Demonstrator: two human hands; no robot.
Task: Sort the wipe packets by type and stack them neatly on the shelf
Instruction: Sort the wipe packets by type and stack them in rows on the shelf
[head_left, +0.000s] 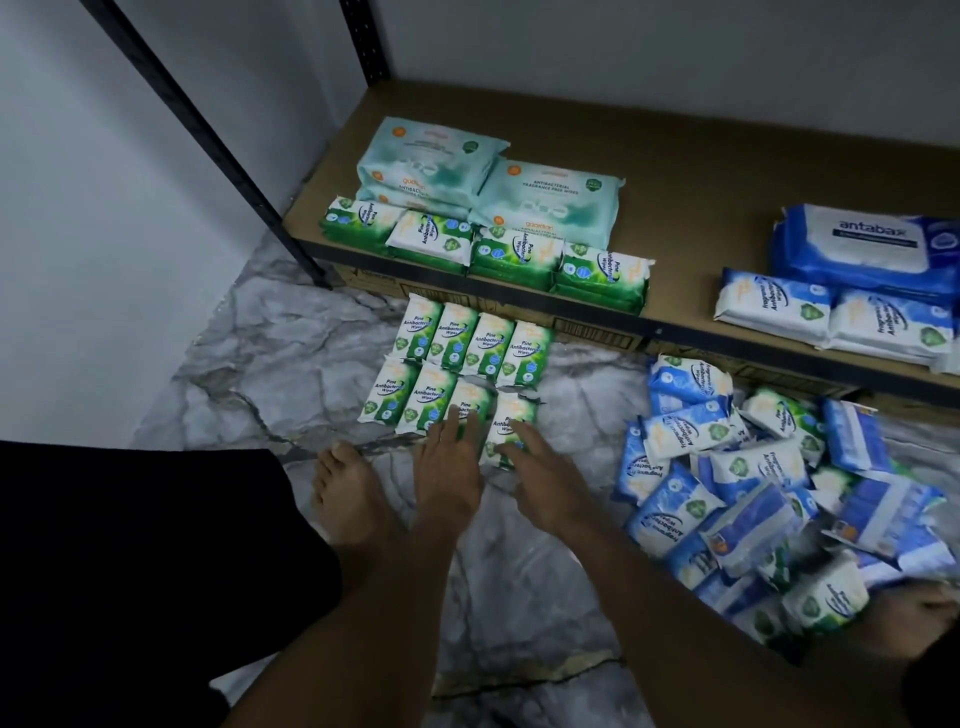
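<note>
Green packs (470, 340) gridded on floor (260, 364) below shelf (701, 208) front edge, left hand (449, 462) and right hand (543, 480) flat, fingers straight, holding nothing, squaring near row; next probably needs gripping them for shelving.

Eight green packets (457, 364) lie flat in two rows of four on the floor (260, 364) before me. Green stacks (514, 254) line the front edge of the shelf (701, 171), teal packs (488, 176) behind them, blue packs (831, 312) further right. A jumbled blue pile (753, 493) lies at my right.
</note>
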